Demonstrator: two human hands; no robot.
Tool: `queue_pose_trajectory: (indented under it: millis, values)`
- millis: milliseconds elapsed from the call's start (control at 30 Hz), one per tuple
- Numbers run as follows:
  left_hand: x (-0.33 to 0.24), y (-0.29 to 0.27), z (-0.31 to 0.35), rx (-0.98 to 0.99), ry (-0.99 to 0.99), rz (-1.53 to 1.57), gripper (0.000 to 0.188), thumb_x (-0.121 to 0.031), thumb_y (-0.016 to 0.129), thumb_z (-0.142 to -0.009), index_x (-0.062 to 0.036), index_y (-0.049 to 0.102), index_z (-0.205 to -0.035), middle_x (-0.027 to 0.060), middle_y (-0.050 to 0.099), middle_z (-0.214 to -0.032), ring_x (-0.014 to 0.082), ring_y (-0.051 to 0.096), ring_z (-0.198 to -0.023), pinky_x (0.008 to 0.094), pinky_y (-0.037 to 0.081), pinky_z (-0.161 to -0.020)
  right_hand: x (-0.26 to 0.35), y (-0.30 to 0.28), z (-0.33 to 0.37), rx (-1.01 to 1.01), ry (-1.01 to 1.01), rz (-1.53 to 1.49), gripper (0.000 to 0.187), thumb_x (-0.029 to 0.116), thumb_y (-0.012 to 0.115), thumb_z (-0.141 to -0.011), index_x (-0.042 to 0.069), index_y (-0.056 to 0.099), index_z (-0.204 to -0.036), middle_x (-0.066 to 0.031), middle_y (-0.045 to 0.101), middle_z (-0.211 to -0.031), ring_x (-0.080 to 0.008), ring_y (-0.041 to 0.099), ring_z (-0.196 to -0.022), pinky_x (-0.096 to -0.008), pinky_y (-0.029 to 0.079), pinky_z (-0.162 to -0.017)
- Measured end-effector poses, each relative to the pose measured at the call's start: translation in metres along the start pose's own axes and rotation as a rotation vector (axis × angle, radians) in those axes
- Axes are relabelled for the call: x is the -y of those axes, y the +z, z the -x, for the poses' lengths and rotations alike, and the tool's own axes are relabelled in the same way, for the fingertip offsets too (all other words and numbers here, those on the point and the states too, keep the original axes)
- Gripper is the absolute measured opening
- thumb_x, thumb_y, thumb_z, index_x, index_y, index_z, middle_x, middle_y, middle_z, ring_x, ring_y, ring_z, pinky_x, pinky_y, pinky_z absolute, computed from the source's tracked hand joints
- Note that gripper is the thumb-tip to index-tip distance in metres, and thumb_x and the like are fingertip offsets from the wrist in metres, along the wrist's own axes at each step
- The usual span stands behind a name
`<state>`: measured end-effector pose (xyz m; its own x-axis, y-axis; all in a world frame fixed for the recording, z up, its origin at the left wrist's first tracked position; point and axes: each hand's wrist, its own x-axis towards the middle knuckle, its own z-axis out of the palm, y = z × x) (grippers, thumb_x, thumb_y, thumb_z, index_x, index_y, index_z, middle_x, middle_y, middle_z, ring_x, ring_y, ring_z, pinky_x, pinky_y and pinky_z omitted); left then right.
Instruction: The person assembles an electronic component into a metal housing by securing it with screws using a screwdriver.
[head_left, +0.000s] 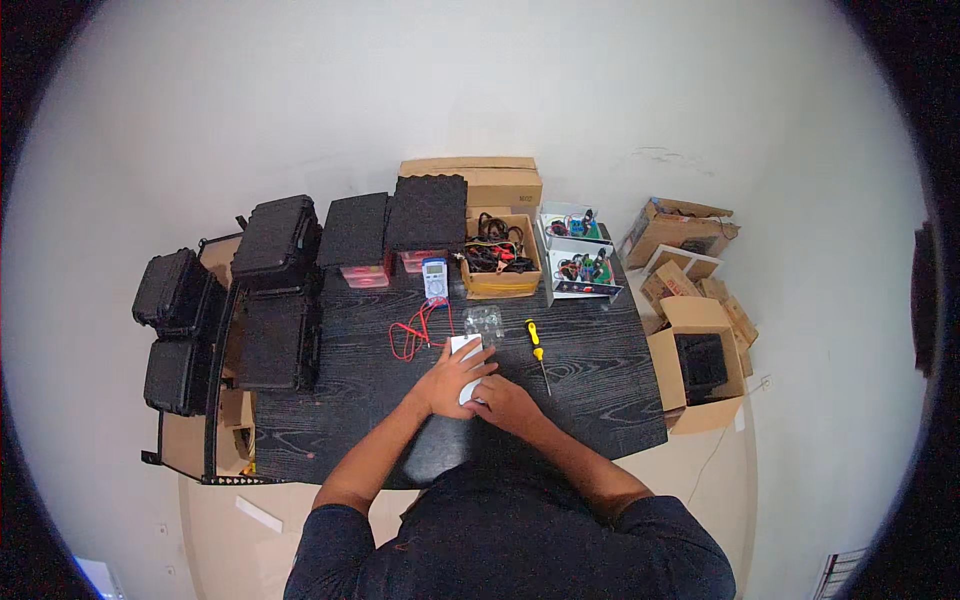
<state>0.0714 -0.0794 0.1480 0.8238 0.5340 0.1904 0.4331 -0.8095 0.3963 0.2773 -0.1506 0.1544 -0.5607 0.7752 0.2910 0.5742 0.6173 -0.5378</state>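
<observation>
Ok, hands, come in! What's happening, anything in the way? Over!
Left hand across white thing. Right hand at its near end. Screwdriver to the right, out of the way.

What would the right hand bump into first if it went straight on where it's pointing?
Probably the left hand, just past the white case that the right hand already seems to touch. Depth is unclear here.

Stacked black hard plastic cases [272, 243] stand at the left. On the far side, an open brown cardboard box [503, 289] (tangled black and red cables [497, 244] fill it) sits in front of a long brown carton [490, 182]. At the right, a tan open-flapped carton [693, 316] holds a black boxy object [702, 362].
</observation>
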Motion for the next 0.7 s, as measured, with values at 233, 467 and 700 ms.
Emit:
queue_pose_trajectory:
  millis: [233, 467, 700]
  values:
    - [-0.005, -0.007, -0.003, 0.028, -0.014, 0.002, 0.099, -0.039, 0.081, -0.057, -0.0114, 0.055, -0.147, 0.0109, 0.036, -0.166, 0.0385, 0.022, -0.158, 0.0855, 0.019, -0.111, -0.001, -0.01, -0.004, -0.049, -0.131, -0.09, 0.019, 0.016, 0.077, -0.087, 0.005, 0.067, -0.099, -0.0121, 0.064, -0.097, -0.0347, 0.065, -0.098, -0.0444, 0.054, -0.088]
    - [-0.003, -0.005, -0.001, 0.014, -0.005, 0.0, 0.098, -0.04, 0.08, -0.057, -0.0115, 0.055, -0.148, 0.0107, 0.035, -0.166, 0.0387, 0.022, -0.158, 0.0853, 0.018, -0.111, 0.004, -0.007, -0.004, -0.048, 0.02, -0.118, 0.016, 0.013, 0.076, -0.088, 0.005, 0.069, -0.1, -0.0122, 0.064, -0.099, -0.0349, 0.065, -0.098, -0.0448, 0.053, -0.089]
    - [-0.004, -0.004, -0.003, 0.003, 0.003, 0.008, 0.098, -0.041, 0.08, -0.057, -0.0114, 0.056, -0.147, 0.0105, 0.036, -0.166, 0.0385, 0.023, -0.158, 0.0848, 0.017, -0.111, -0.001, -0.012, -0.004, -0.077, -0.101, -0.134, 0.018, 0.018, 0.075, -0.089, 0.006, 0.068, -0.1, -0.0124, 0.065, -0.097, -0.034, 0.066, -0.099, -0.0446, 0.054, -0.086]
